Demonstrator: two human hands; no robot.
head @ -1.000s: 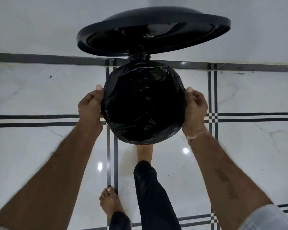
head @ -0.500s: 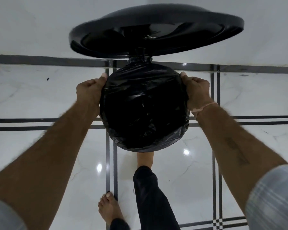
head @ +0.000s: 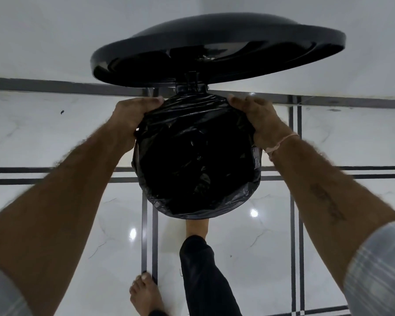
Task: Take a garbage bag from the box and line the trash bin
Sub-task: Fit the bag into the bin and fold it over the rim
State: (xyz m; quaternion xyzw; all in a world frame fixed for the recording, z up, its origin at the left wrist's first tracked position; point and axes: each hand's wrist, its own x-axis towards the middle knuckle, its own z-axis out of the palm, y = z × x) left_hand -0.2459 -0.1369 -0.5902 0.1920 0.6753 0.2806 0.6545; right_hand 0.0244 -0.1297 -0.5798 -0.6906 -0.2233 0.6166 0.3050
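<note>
A round pedal bin stands on the floor with its black lid point(head: 217, 49) raised at the back. A black garbage bag point(head: 196, 160) lines it, its edge folded over the rim so the bin's body is hidden. My left hand point(head: 132, 115) grips the bag's edge at the back left of the rim. My right hand point(head: 258, 119) grips the edge at the back right, near the hinge point(head: 191, 84). The garbage bag box is not in view.
My right foot point(head: 196, 226) is tucked under the bin's front, where a pedal would be, and my left foot point(head: 146, 295) stands behind it on the glossy white tiled floor point(head: 328, 224) with dark lines. A white wall point(head: 55, 37) rises just behind the bin.
Both hands have slid along the rim from the bin's sides toward the back near the hinge, still gripping the bag's edge. The lid stays raised.
</note>
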